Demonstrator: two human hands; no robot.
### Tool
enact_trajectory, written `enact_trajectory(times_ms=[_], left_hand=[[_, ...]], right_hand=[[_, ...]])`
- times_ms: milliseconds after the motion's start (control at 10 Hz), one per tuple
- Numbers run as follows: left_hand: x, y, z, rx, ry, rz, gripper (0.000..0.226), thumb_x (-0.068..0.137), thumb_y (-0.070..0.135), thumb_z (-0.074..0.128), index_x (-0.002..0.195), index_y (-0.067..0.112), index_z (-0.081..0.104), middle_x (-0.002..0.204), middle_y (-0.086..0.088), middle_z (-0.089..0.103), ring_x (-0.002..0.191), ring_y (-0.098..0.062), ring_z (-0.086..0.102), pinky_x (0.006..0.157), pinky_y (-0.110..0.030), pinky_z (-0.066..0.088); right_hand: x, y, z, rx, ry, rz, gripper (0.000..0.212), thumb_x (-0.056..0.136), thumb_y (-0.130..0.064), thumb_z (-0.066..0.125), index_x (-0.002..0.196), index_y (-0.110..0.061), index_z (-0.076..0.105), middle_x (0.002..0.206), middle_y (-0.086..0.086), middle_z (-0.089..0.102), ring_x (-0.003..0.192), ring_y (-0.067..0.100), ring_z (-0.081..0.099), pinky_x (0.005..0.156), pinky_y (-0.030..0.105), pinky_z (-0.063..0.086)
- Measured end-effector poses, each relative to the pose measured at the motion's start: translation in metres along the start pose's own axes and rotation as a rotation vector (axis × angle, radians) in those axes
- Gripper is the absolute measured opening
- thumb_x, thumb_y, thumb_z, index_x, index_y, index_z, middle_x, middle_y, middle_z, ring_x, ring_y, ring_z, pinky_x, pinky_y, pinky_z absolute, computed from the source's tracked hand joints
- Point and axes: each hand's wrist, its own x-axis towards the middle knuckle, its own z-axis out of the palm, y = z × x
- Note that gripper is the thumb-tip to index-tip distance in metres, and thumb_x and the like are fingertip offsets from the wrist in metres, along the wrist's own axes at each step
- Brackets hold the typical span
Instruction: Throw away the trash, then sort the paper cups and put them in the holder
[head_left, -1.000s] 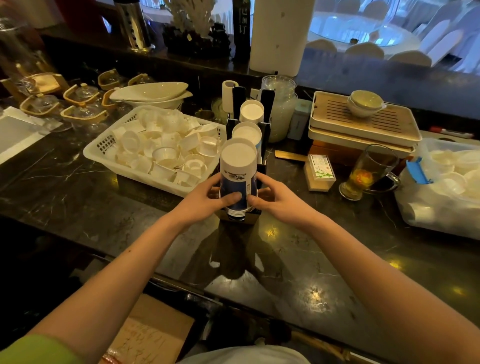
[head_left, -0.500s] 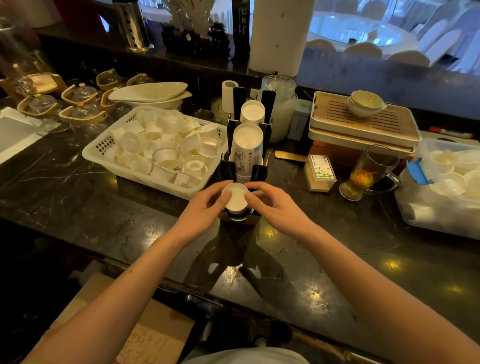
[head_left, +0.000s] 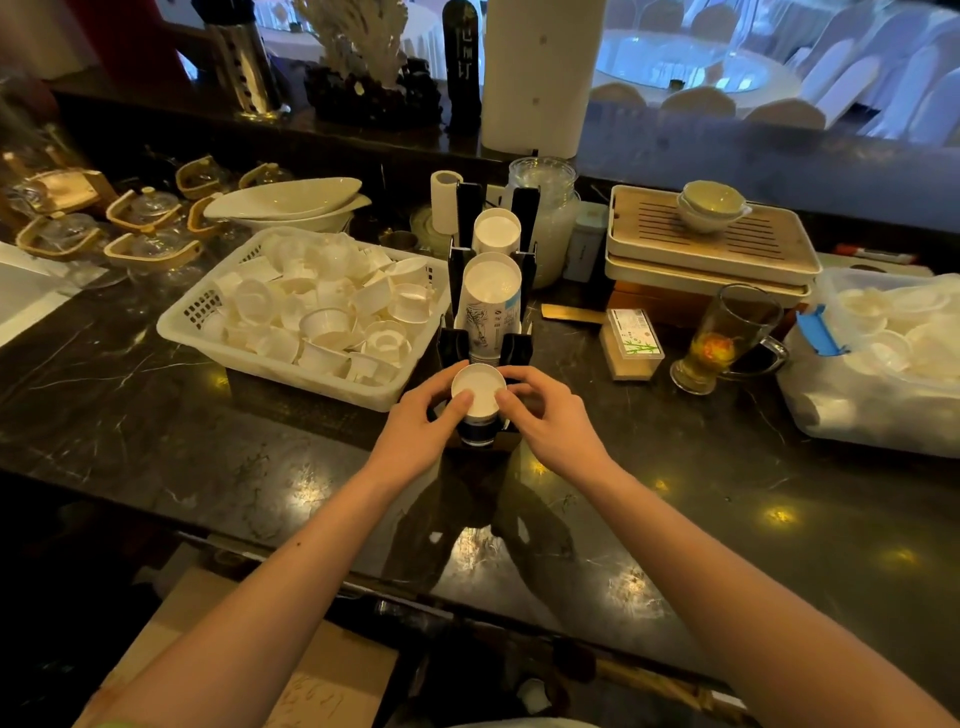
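A black cup holder (head_left: 456, 340) with upright posts stands mid-counter. Its near slot holds an upside-down stack of blue-and-white paper cups (head_left: 478, 388), sunk deep so mostly the white base shows. My left hand (head_left: 415, 431) grips the stack from the left and my right hand (head_left: 550, 415) from the right, with both thumbs lying on the base. Behind it, a taller printed cup stack (head_left: 491, 296) fills the middle slot and another white-based stack (head_left: 496, 231) the far slot.
A white basket (head_left: 291, 371) of several small white cups sits left of the holder. To the right are a small box (head_left: 631, 345), a glass mug (head_left: 727, 338) of tea, stacked tea trays (head_left: 711, 244) and a plastic tub (head_left: 857, 415). Dark counter lies below my hands.
The tall blue cup stack has been pushed down into the holder's near slot. Both hands followed it down and now stay at its top.
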Motion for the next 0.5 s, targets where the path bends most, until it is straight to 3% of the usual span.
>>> enact_trajectory(times_ms=[200,300,400,500], left_hand=[[-0.003,-0.002,0.002,0.02,0.003,0.041,0.051,0.095,0.046,0.056,0.141,0.025,0.05,0.13,0.009,0.062,0.122,-0.003,0.055,0.106,-0.037,0.045],[-0.006,-0.005,0.002,0.03,-0.029,0.042,0.057,0.095,0.052,0.05,0.144,0.024,0.045,0.137,0.005,0.057,0.126,-0.006,0.052,0.107,-0.036,0.043],[-0.014,-0.001,0.001,0.091,0.042,0.085,0.054,0.098,0.049,0.048,0.145,0.022,0.043,0.141,0.001,0.053,0.127,-0.01,0.05,0.106,-0.034,0.042],[-0.025,0.015,0.003,0.238,0.205,0.378,0.038,0.099,0.035,0.05,0.133,0.017,0.052,0.13,0.0,0.055,0.12,-0.011,0.05,0.101,-0.032,0.043]], right_hand=[[-0.002,-0.003,0.004,0.028,0.031,0.021,0.032,0.098,-0.033,0.056,0.13,-0.032,0.057,0.112,-0.01,0.068,0.103,0.002,0.063,0.086,0.025,0.053],[-0.009,-0.004,0.004,0.008,0.052,0.058,0.041,0.098,-0.037,0.056,0.138,-0.028,0.051,0.126,-0.006,0.062,0.11,0.007,0.061,0.09,0.028,0.053],[-0.019,-0.003,0.001,-0.028,0.099,0.061,0.043,0.097,-0.04,0.056,0.138,-0.029,0.05,0.124,-0.009,0.06,0.107,-0.001,0.06,0.083,0.015,0.049],[-0.036,-0.007,-0.013,-0.07,0.203,0.023,0.039,0.098,-0.038,0.056,0.135,-0.028,0.053,0.117,-0.013,0.062,0.102,-0.012,0.056,0.076,0.004,0.044]])
